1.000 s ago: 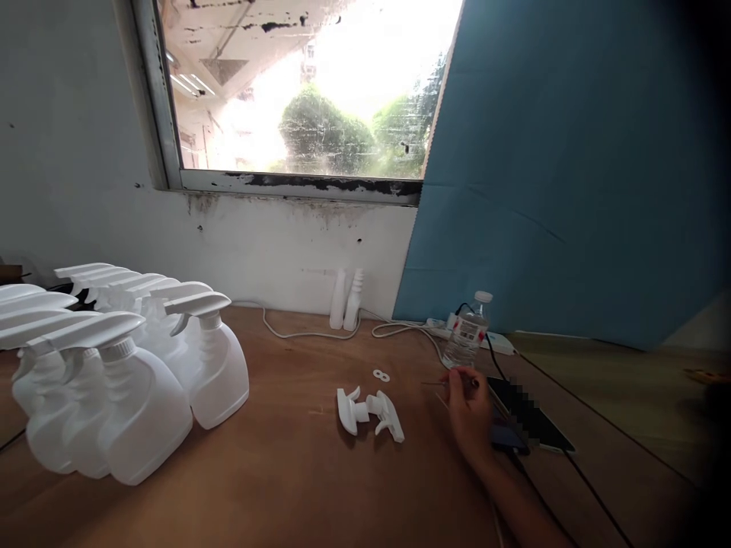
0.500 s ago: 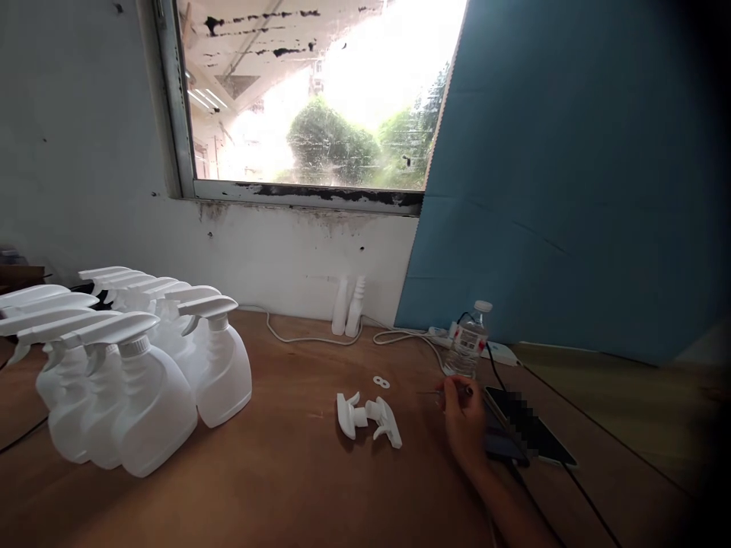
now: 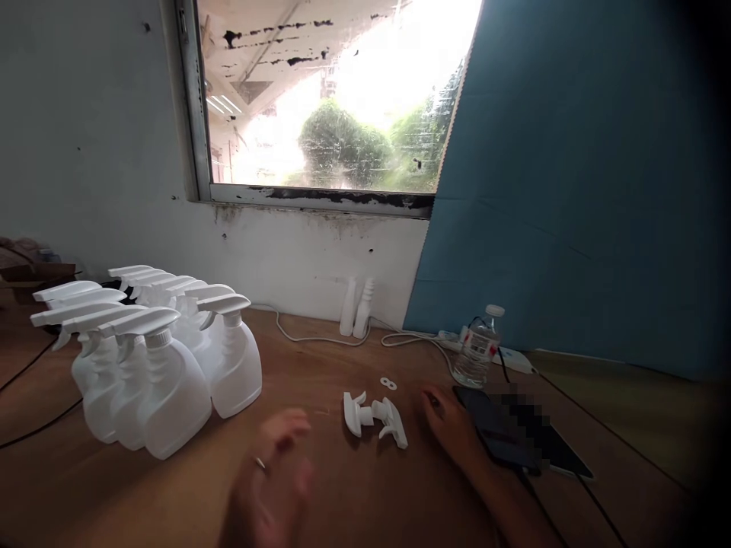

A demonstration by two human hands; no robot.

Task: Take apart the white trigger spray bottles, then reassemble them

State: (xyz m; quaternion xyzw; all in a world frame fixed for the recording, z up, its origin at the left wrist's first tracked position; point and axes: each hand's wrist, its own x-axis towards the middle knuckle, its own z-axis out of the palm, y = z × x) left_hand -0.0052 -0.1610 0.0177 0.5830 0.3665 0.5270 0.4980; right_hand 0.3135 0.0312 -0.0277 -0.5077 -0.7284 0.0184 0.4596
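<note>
Two white spray heads (image 3: 365, 416) lie on the desk (image 3: 343, 506), with two small white rings (image 3: 388, 383) just beyond them. Left of the heads hovers the left hand (image 3: 268, 483) (rather blurred), its grip apart; right of them is the right hand (image 3: 450, 426), whose grip I cannot tell.

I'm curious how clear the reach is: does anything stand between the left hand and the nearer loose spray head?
Nothing visible does: only tabletop lies between the left hand and that spray head. The spray bottles stand off to the left.
</note>
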